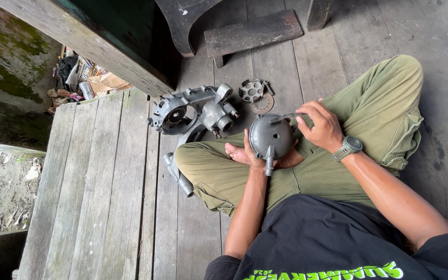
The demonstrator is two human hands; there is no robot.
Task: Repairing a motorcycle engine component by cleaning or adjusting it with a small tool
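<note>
A grey plank floor (115, 197) carries everything. Just beyond the left fingers (247, 136) an engine casing (193, 111) lies on the boards. A small round clutch part (252, 91) on a flat ring (262, 105) lies just beyond the right fingers (302, 124). Farther off lies a wood block (252, 32).

Left hand (253, 155) cradling round grey metal cover (270, 136), right hand (321, 126) pinching small tool (282, 119), engine casing (193, 111) nearby
</note>
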